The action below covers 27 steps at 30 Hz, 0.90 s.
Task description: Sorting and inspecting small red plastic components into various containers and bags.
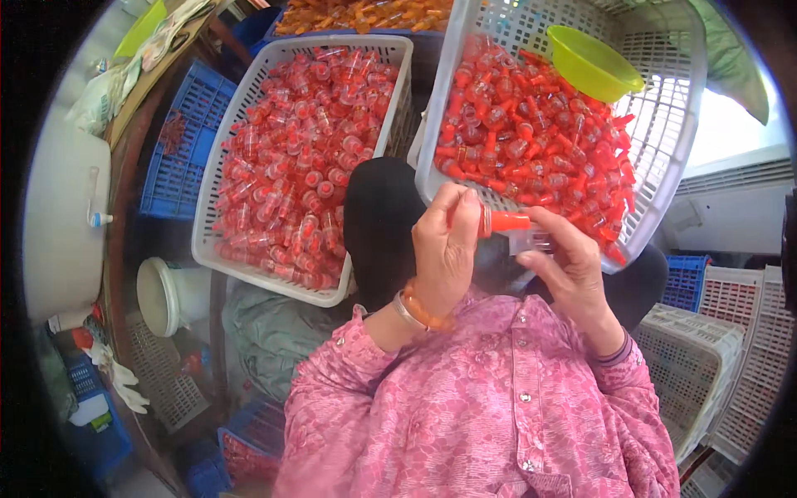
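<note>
One red tapered piece (508,222) is pinched between the left hand's (447,253) thumb and fingers, above the lap and pointing right. One clear plastic piece (525,241) sits just below it, at the right hand's (573,270) thumb and forefinger; whether they grip it I cannot tell. The left hand is raised, fingers up; the right bends inward, fingertips leftward. Two baskets, one left (207,207), one right (664,178), hold red-and-clear pieces too many to count; one lime bowl (594,62) rests in the right basket.
</note>
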Available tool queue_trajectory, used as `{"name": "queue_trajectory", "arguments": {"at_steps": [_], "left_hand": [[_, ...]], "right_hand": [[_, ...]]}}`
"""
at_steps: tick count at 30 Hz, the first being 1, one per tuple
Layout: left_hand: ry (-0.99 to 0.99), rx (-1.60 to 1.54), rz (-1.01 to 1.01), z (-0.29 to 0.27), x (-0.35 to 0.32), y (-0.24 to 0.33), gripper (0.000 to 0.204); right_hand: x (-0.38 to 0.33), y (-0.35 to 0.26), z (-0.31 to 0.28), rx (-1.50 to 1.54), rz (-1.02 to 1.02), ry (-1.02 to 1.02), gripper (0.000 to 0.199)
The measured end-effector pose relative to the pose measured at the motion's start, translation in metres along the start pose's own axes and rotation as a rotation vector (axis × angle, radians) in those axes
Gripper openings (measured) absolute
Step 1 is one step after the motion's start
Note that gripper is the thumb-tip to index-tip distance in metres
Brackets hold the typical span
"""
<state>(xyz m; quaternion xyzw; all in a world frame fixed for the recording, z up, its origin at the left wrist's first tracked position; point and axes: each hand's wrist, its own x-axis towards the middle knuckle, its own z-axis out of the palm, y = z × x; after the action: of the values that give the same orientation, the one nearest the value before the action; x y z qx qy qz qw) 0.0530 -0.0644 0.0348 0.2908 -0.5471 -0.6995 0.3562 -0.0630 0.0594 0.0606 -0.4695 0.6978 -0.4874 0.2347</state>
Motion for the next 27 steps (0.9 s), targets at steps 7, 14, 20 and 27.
{"name": "queue_trajectory", "arguments": {"at_steps": [7, 14, 20, 27], "left_hand": [[0.005, -0.126, -0.168, 0.0, -0.017, -0.019, 0.026], [-0.043, 0.146, 0.067, 0.014, -0.031, -0.012, 0.017], [-0.129, 0.41, 0.491, 0.008, -0.033, -0.026, 0.017], [-0.003, 0.058, -0.084, 0.008, -0.027, -0.034, 0.016]], "right_hand": [[-0.01, -0.003, -0.002, 0.268, 0.209, 0.074, 0.037], [-0.013, 0.001, -0.008, -0.131, 0.077, -0.094, 0.026], [-0.021, 0.022, -0.015, 0.67, 0.65, -0.338, 0.032], [-0.01, 0.009, 0.021, 0.039, 0.211, -0.094, 0.037]]}}
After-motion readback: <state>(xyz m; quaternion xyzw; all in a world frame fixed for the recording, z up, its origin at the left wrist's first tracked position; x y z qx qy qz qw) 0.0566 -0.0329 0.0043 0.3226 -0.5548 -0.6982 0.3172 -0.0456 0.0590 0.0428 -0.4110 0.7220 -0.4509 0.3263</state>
